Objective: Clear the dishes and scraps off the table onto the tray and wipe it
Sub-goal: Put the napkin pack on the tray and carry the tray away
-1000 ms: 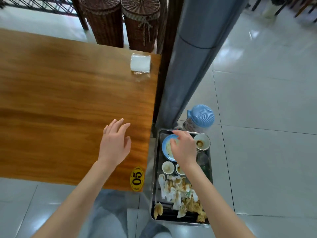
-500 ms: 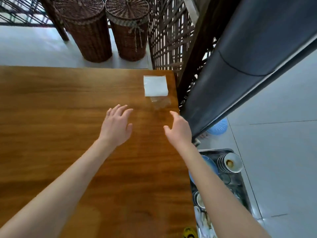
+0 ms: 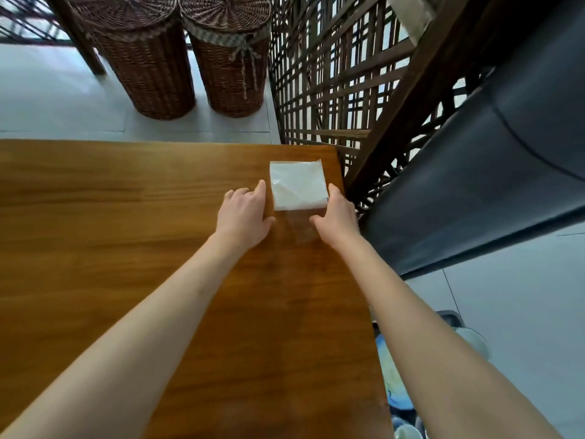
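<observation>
A: What's on the table [image 3: 110, 236]?

B: It's a smooth, glossy wooden top with long amber grain, filling the left and centre of the frame. Near its upper right corner lies a flat, square pack of white napkins [image 3: 298, 184] in a clear plastic sleeve; the empty end of the sleeve trails toward the lower part of the frame as a shiny transparent flap.

A: And the hands?

B: The left hand [image 3: 243, 213] lies just left of the pack, fingers straight and a little spread, fingertips at its left edge. The right hand [image 3: 337, 213] is at the pack's right edge, fingers extended, thumb pointing in toward the plastic flap. Neither is curled around anything. Whether they actually touch the pack, I cannot tell.

A: Where's the tray [image 3: 454, 316]?

B: Lower right, down on the pale tiled floor beside the table, mostly hidden by the right forearm. A dark metal corner shows, plus a blue plate [image 3: 391, 381] and a round white bowl [image 3: 474, 340].

A: Anything behind?

B: Two cylindrical brown wicker baskets [image 3: 152, 68] with woven lids at the top, a dark wooden lattice screen [image 3: 335, 83] at upper right, and a smooth grey column [image 3: 474, 175] slanting across the right side.
</observation>
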`<action>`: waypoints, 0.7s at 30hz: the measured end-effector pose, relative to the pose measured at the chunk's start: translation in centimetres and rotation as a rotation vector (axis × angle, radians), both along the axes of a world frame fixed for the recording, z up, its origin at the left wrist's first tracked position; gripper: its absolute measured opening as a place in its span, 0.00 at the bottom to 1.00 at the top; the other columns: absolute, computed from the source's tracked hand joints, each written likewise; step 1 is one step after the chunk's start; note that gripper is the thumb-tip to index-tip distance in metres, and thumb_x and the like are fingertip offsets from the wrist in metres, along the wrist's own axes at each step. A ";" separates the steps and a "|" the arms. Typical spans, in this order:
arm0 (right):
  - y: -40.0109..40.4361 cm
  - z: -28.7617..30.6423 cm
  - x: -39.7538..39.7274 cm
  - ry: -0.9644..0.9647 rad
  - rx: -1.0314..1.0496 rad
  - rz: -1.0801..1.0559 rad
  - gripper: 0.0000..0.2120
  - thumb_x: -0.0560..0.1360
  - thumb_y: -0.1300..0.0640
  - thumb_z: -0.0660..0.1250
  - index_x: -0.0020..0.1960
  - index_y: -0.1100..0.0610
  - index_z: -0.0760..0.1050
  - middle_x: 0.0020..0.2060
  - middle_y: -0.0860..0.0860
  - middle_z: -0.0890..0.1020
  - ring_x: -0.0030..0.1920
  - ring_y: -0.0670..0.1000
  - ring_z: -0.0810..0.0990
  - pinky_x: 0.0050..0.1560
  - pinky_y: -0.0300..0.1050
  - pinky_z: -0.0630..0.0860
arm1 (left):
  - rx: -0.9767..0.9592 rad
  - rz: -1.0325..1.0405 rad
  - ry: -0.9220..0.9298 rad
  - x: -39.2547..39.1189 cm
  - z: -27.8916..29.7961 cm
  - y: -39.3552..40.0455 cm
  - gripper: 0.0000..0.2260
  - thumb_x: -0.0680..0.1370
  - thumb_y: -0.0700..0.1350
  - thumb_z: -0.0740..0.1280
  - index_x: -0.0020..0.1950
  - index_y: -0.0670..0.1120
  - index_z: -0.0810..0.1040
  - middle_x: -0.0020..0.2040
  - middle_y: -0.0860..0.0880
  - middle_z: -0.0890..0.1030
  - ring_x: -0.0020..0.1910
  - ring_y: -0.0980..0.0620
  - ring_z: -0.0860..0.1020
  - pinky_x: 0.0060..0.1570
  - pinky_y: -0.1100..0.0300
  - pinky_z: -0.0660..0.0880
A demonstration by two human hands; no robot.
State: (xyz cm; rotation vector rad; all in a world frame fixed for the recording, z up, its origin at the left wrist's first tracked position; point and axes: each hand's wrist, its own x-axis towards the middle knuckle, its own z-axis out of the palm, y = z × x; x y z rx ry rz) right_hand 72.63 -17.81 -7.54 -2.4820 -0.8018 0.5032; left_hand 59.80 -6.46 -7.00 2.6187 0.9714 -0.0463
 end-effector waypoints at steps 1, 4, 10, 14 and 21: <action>0.4 -0.2 0.1 0.003 0.022 0.004 0.28 0.72 0.62 0.70 0.68 0.56 0.64 0.60 0.53 0.76 0.61 0.55 0.74 0.51 0.42 0.71 | 0.011 0.004 -0.018 0.4 -0.1 -0.1 0.34 0.75 0.50 0.68 0.75 0.43 0.56 0.67 0.42 0.72 0.69 0.42 0.66 0.70 0.48 0.59; 1.1 -0.7 0.3 -0.011 0.097 -0.030 0.23 0.73 0.63 0.68 0.66 0.54 0.68 0.56 0.52 0.78 0.57 0.53 0.76 0.46 0.39 0.70 | -0.008 0.046 -0.110 1.3 -0.6 -0.3 0.29 0.75 0.47 0.69 0.72 0.45 0.63 0.64 0.43 0.76 0.66 0.42 0.69 0.69 0.48 0.60; 0.3 -0.6 -1.1 -0.004 0.215 -0.061 0.21 0.74 0.62 0.69 0.66 0.55 0.71 0.58 0.51 0.79 0.58 0.51 0.77 0.49 0.37 0.74 | -0.072 0.150 -0.331 0.6 -0.7 -1.6 0.22 0.75 0.42 0.68 0.68 0.48 0.70 0.58 0.47 0.80 0.60 0.45 0.76 0.69 0.46 0.58; -1.9 1.1 -2.5 -0.025 0.270 -0.090 0.23 0.74 0.62 0.68 0.67 0.55 0.70 0.58 0.51 0.79 0.59 0.51 0.77 0.53 0.43 0.77 | -0.078 0.136 -0.444 -0.5 0.8 -3.5 0.21 0.75 0.42 0.68 0.68 0.48 0.71 0.57 0.48 0.81 0.57 0.47 0.77 0.68 0.48 0.59; -9.3 4.9 -6.4 -0.050 0.344 -0.168 0.23 0.74 0.61 0.68 0.68 0.53 0.69 0.57 0.49 0.80 0.56 0.49 0.78 0.49 0.39 0.76 | -0.019 0.040 -0.478 -3.4 4.5 -10.7 0.24 0.75 0.41 0.69 0.70 0.46 0.69 0.56 0.47 0.81 0.56 0.48 0.79 0.66 0.46 0.65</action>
